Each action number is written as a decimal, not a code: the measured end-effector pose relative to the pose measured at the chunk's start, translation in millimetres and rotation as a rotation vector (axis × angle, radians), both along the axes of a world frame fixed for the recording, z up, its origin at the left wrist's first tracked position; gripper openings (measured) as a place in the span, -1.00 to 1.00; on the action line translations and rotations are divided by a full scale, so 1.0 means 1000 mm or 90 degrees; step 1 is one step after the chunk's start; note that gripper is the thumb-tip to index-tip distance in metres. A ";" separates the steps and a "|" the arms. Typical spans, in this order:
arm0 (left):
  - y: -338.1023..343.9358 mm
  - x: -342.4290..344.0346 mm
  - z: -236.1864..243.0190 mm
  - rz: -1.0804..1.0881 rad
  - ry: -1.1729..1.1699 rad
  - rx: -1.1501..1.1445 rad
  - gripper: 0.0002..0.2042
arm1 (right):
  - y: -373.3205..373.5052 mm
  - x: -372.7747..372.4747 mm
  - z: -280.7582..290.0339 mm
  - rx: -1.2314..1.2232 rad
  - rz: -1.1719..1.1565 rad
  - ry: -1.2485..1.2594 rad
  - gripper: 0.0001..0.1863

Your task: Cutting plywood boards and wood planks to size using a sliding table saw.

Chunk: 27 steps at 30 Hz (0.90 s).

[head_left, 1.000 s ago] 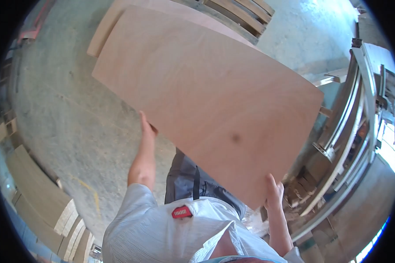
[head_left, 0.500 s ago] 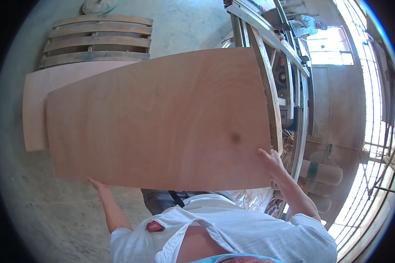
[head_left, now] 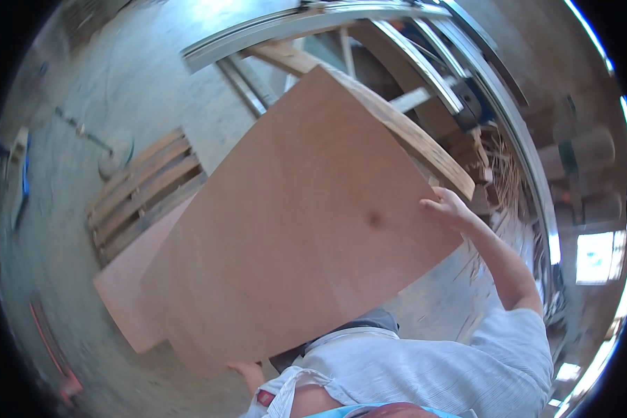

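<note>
A large reddish-tan plywood sheet [head_left: 296, 216] is tilted across the middle of my view, with a dark smudge near its right side. My right hand [head_left: 444, 207] grips its right edge, thumb on the top face and other fingers mostly hidden. My left hand [head_left: 242, 369] holds the lower edge near my waist, its fingers partly hidden by the sheet. A paler panel [head_left: 118, 292] lies behind the sheet's left end. The sheet's far corner overlaps a raw timber beam [head_left: 428, 150] of the machine frame; I cannot tell whether they touch.
A machine frame with aluminium rails [head_left: 251, 42] spans the top and right. A wooden pallet [head_left: 139, 184] lies on the concrete floor [head_left: 63, 244] at left. A red tool or handle [head_left: 49, 341] is at lower left. Wood scraps [head_left: 501, 174] sit under the right-hand rails.
My view has swung right toward the machine frame. The held sheet's far corner now reaches over the frame's timber, my right hand is higher, and the pallet appears lower at left.
</note>
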<state>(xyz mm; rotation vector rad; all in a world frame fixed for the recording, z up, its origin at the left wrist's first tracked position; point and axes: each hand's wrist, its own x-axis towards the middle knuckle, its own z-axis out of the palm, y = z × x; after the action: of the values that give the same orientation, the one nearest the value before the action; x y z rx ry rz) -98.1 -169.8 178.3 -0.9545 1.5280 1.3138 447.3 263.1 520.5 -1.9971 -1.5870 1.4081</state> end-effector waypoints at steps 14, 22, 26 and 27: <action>0.077 0.112 0.134 0.022 0.231 0.077 -0.25 | 0.049 0.219 -0.044 -0.036 -0.048 0.141 -0.36; 0.128 0.263 0.148 0.047 0.259 0.158 -0.23 | 0.121 0.372 -0.015 -0.002 -0.036 -0.047 -0.36; 0.164 0.350 0.173 0.058 0.184 0.340 -0.22 | 0.170 0.428 0.010 -0.177 -0.057 0.065 -0.36; 0.175 0.368 0.179 0.082 0.183 0.318 -0.22 | 0.185 0.441 0.016 -0.234 -0.080 0.073 -0.36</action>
<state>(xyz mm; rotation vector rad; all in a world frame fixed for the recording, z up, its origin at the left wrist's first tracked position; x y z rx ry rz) 270.0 5.1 357.4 -0.5663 1.2593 1.8766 888.0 447.9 536.4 -2.1165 -1.1990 1.8320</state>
